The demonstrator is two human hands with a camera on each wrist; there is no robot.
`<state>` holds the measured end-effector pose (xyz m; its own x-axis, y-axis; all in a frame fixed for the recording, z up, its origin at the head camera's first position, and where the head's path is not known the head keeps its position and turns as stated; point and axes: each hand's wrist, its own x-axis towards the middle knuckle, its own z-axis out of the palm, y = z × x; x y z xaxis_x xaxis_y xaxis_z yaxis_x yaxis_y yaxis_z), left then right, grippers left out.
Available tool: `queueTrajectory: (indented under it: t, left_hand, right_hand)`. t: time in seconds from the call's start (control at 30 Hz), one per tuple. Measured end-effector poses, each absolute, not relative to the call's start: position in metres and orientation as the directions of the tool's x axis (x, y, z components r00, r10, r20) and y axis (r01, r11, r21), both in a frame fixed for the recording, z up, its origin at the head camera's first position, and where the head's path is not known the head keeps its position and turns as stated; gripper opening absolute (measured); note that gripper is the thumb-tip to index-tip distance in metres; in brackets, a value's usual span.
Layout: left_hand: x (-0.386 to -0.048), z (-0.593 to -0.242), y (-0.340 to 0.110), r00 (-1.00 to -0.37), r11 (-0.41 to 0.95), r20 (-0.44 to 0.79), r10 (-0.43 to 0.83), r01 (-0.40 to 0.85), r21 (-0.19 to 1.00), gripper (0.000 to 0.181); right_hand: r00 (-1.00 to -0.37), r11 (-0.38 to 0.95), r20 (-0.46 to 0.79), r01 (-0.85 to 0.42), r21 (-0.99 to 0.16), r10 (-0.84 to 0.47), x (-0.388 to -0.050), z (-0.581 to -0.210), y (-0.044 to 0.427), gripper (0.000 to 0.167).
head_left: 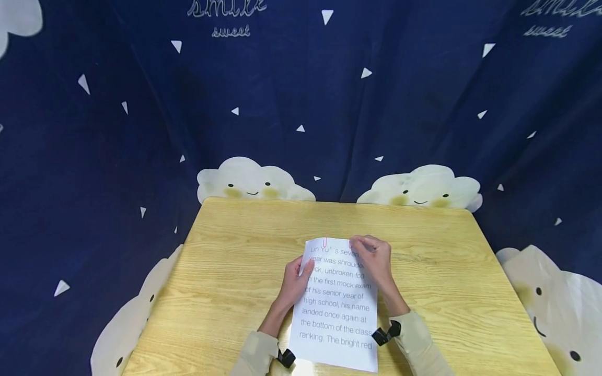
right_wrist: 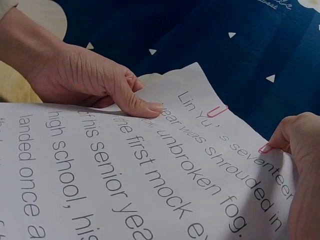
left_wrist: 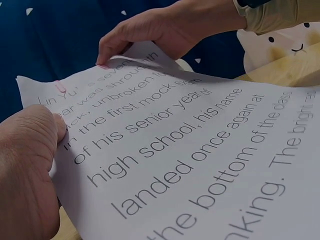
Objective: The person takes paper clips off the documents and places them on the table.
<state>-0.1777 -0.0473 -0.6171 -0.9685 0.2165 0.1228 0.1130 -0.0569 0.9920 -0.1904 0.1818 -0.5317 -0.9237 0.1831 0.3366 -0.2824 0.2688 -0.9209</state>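
A white printed sheet of paper (head_left: pixel 334 318) is held up above the wooden table, its top edge facing away. My left hand (head_left: pixel 296 282) grips its left edge, thumb on the printed face. One pink paper clip (right_wrist: pixel 217 111) sits on the top edge, left of the middle. At the top edge farther right, my right hand (head_left: pixel 376 258) pinches a second pink paper clip (right_wrist: pixel 265 148) between thumb and fingers; part of that clip is hidden by the fingertips. Whether there is more than one sheet, I cannot tell.
The wooden table (head_left: pixel 226 261) extends around the paper on every side. Behind it hangs a dark blue curtain (head_left: pixel 282 78) with white triangles and smiling clouds. Black wrist straps (head_left: pixel 386 332) sit over the light sleeves.
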Motion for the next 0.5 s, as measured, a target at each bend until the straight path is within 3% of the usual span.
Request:
queueTrajectory:
  t: [0.5]
  left_hand:
    - [-0.177,-0.620,-0.053,-0.969,-0.036,0.127,0.210,0.122,0.992,0.034]
  right_hand:
    - [-0.908,0.207,0.369,-0.330,-0.921,0.196,-0.185,-0.517,0.183,0.010]
